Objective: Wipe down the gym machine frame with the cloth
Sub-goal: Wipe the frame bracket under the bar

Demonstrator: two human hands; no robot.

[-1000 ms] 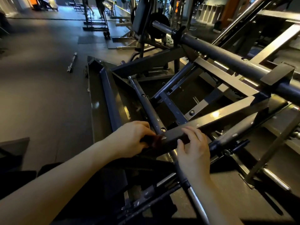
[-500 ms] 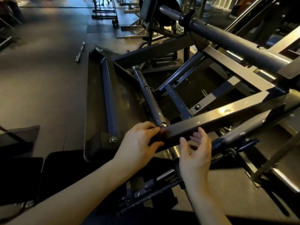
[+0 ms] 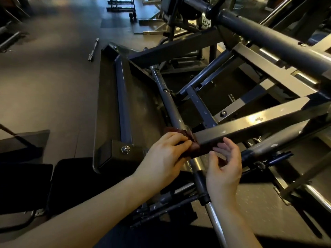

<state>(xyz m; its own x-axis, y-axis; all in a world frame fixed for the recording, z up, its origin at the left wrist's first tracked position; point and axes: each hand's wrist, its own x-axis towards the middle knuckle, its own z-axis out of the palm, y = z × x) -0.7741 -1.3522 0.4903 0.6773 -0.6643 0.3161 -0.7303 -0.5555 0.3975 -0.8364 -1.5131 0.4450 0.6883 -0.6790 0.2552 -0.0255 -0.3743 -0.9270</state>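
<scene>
Lifted off the frame, right hand hangs loose; left hand pinches cloth.

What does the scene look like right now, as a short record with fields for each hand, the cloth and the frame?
beam: square, slants up to the right, glare on top
cloth: dark red, bunched at the beam's near end
left hand: grips the cloth against the beam
right hand: fingers relaxed, just below the beam, holding nothing
floor: short bar lying loose
</scene>
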